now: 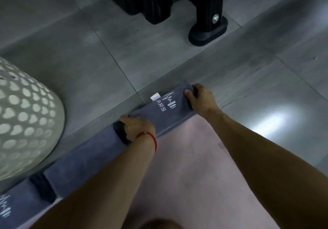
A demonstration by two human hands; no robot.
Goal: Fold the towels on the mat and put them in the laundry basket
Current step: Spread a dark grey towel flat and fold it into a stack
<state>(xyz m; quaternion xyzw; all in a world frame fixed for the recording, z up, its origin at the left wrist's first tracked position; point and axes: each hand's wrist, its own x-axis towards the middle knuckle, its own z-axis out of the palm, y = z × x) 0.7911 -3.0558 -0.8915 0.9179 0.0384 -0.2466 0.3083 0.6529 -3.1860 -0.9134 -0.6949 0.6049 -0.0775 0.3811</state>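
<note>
Long grey-blue folded terry towel (165, 111), laid along the pink mat (186, 157) edge, gripped by left hand (136, 128) and right hand (200, 98) in curled fingers; risk: layers slipping apart if lifted unevenly toward white perforated laundry basket (26, 118).

The blue-grey towel (156, 111) at the mat's far edge bears white print: the letters "ARS", with whatever comes before them hidden, under a jagged pulse-line and dumbbell logo. A small white tag (154, 96) beside it is too blurred to read. The same logo, cut off, shows on the towel end (10, 209) at lower left.
</note>
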